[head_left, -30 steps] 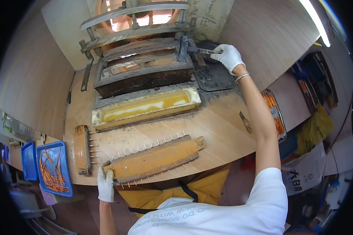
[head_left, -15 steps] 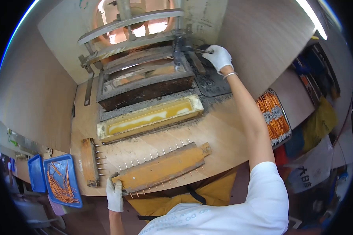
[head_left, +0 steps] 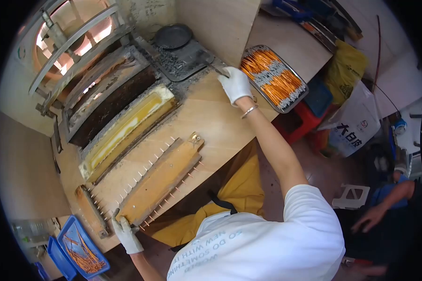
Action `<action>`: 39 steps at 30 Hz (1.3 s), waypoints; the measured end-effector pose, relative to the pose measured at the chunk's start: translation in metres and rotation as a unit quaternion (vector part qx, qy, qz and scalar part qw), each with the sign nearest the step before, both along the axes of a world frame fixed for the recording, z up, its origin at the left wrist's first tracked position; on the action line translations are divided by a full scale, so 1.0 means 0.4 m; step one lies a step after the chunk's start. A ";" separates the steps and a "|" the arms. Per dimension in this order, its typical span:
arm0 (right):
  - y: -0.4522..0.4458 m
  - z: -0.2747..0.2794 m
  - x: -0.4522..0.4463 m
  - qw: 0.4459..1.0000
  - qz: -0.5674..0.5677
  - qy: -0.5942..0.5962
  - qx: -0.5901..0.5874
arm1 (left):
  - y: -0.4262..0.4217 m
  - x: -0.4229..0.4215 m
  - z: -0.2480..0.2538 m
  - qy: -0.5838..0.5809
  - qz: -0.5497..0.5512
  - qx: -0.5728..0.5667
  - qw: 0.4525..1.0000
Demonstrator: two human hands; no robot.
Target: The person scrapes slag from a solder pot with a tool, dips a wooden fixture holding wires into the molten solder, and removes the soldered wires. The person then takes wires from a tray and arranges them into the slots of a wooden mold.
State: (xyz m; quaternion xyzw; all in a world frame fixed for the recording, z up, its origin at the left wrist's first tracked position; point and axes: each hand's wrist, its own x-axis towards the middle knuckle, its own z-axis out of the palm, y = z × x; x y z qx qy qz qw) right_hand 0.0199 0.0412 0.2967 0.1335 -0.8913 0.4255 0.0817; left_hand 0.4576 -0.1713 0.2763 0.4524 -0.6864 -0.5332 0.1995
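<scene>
My left hand [head_left: 128, 234], in a white glove, is closed around the near end of a long wooden holder [head_left: 160, 180]. Thin copper-coloured wires stick out along both long sides of this holder, their upper ends silvery. My gloved right hand [head_left: 235, 85] grips a thin-handled metal tool [head_left: 216, 70] over the table's right part. The tool's far end is blurred, so its kind cannot be made out. Just right of this hand lies a metal tray [head_left: 286, 110] of orange wires with silvery ends.
Beyond the holder stand a yellow-lined trough [head_left: 101, 161] and a dark metal bath [head_left: 98, 114] under a frame. A sooty tray [head_left: 179, 78] and a round black pan [head_left: 173, 36] sit behind. A smaller wire holder [head_left: 90, 208] and blue tray [head_left: 105, 268] are left. Another person's hand [head_left: 371, 218] shows right.
My right hand has moved with the tool from beside the bath toward the tray of orange wires. My left hand stays on the wooden holder. The view has turned right.
</scene>
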 end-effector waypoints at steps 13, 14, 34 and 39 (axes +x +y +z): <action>-0.105 0.041 0.313 0.911 0.319 -0.066 0.253 | 0.008 -0.013 0.032 0.030 0.015 0.036 0.999; -0.098 0.003 0.309 0.923 0.325 -0.065 0.195 | 0.008 -0.010 0.031 0.033 0.019 0.051 0.998; 0.018 0.121 0.274 0.679 0.225 -0.688 -0.122 | -0.111 0.010 0.103 0.080 -0.014 0.173 0.982; -0.017 0.173 0.226 0.757 0.347 -0.554 -0.014 | -0.184 -0.040 0.244 0.021 -0.110 0.122 0.986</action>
